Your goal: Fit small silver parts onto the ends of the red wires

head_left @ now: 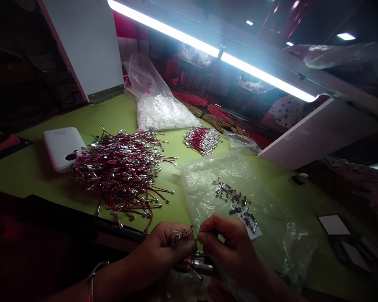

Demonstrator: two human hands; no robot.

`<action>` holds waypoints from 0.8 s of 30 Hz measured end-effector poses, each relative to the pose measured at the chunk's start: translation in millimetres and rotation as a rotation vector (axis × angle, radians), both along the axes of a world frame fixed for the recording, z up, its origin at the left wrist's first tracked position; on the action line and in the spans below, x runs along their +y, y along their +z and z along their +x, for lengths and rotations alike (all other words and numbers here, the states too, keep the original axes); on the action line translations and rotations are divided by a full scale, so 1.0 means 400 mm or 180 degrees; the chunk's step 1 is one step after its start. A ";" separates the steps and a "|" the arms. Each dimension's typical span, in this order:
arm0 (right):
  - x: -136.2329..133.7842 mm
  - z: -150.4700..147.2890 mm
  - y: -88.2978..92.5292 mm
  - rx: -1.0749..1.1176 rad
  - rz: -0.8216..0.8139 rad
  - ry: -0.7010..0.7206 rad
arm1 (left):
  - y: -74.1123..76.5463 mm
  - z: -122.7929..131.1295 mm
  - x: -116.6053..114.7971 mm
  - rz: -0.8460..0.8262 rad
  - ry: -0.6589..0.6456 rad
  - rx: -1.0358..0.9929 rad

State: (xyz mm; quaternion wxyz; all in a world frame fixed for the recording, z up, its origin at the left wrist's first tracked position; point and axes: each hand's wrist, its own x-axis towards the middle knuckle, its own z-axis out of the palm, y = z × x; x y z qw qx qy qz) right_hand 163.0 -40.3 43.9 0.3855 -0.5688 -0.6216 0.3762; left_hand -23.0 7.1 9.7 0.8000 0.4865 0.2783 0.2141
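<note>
My left hand (164,245) is closed around a bundle of short red wires with metal end terminals (180,236). Their round ends poke up above the fingers, and more silvery ends (200,263) stick out below. Thumb and forefinger of my right hand (228,239) pinch together right beside the bundle; what lies between them is too small to make out. A large heap of similar red wires (119,163) lies on the green table to the left. Beyond my right hand, small metal fittings (236,197) are scattered on a clear plastic bag (201,180).
A white box-like device (63,147) touches the heap's left side. A clear bag of white pieces (164,111) stands at the back, near a neater pile of red wires (202,140). Long wire bundles (204,111) lie behind. A lit tube lamp (176,33) hangs over the table.
</note>
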 end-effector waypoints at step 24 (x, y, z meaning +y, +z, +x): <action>0.102 0.093 -0.036 0.1136 -0.0859 -0.0229 | -0.004 0.000 0.026 -0.0540 0.0185 0.0167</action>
